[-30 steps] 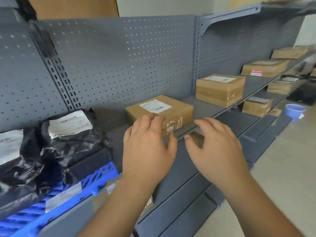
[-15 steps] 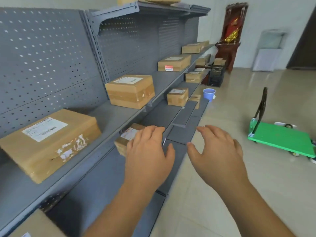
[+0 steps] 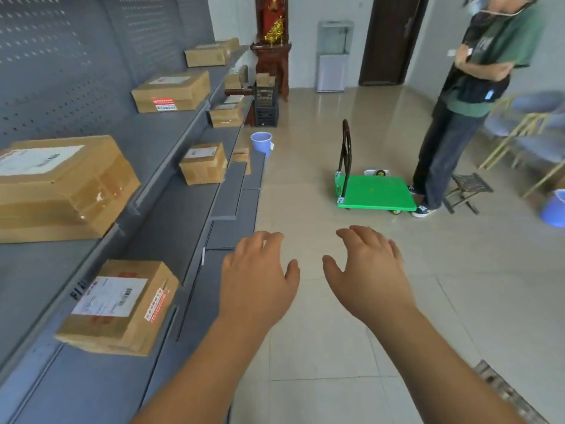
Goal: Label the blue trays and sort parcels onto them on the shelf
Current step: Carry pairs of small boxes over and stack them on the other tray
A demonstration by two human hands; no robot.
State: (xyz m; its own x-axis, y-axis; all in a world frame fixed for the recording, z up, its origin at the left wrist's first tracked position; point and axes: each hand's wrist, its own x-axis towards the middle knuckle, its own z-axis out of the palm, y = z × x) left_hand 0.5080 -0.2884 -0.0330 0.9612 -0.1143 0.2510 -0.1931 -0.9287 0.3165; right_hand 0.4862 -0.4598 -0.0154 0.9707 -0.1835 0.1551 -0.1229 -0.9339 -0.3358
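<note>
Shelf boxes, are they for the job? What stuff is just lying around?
For the job: brown cardboard parcels; grey metal shelf; empty left hand; empty right hand.
Just lying about: green flat trolley; pale blue plastic bucket; black plastic crate; small black folding stool.

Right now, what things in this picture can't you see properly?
All in the head view:
Nearest parcel: the print on its label is too small and blurred to read.
Big box at the left: cut off by the left edge.
Blue bucket: cut off by the right edge.
Green cart: its own deck hides most of the wheels.
</note>
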